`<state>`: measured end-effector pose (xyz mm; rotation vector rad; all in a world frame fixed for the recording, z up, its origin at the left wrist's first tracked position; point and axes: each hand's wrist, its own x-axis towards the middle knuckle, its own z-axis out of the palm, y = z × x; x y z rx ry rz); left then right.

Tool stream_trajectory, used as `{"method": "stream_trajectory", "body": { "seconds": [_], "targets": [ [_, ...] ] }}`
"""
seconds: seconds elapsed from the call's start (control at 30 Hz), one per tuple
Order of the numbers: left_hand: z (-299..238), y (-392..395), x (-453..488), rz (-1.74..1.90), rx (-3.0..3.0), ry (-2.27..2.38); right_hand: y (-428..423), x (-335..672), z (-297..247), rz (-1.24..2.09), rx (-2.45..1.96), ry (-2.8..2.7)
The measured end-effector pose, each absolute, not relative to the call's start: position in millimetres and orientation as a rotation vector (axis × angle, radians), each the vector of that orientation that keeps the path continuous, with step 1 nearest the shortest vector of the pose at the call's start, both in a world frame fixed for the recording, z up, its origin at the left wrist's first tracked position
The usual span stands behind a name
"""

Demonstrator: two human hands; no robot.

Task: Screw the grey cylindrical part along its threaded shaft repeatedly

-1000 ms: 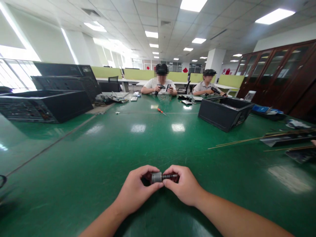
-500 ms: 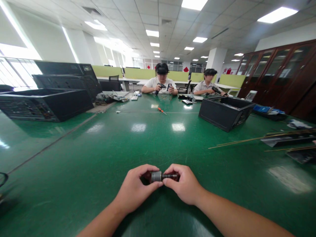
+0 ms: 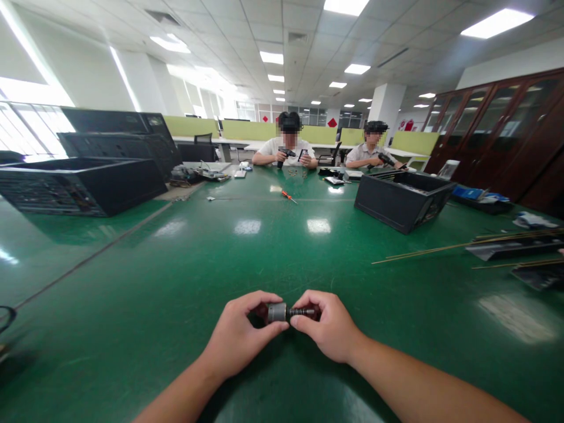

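A small grey metal cylinder (image 3: pixel 277 312) with a dark threaded shaft (image 3: pixel 303 311) sticking out to the right is held just above the green table (image 3: pixel 185 264). My left hand (image 3: pixel 238 338) is closed round the cylinder end with thumb and fingers. My right hand (image 3: pixel 330 329) pinches the threaded shaft end. Both hands meet at the near middle of the table.
Black computer cases stand at the left (image 3: pixel 83 185) and at the right (image 3: pixel 403 200). Thin brass rods (image 3: pixel 440 249) and dark panels lie at the right. A red-handled screwdriver (image 3: pixel 288 197) lies mid-table. Two people sit at the far edge, holding tools.
Both hands with the part have stayed nearly in place, shifting only slightly up in the view.
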<state>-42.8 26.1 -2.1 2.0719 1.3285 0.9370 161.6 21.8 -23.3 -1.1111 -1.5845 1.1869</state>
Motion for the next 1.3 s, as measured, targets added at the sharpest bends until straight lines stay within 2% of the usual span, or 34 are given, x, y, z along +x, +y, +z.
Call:
{"method": "stream_trajectory", "body": {
  "seconds": [1.3],
  "targets": [
    [-2.7, 26.4, -47.0, 0.965, 2.096, 1.366, 24.0, 162.1, -27.1, 1.19, -1.081, -1.56]
  ]
}}
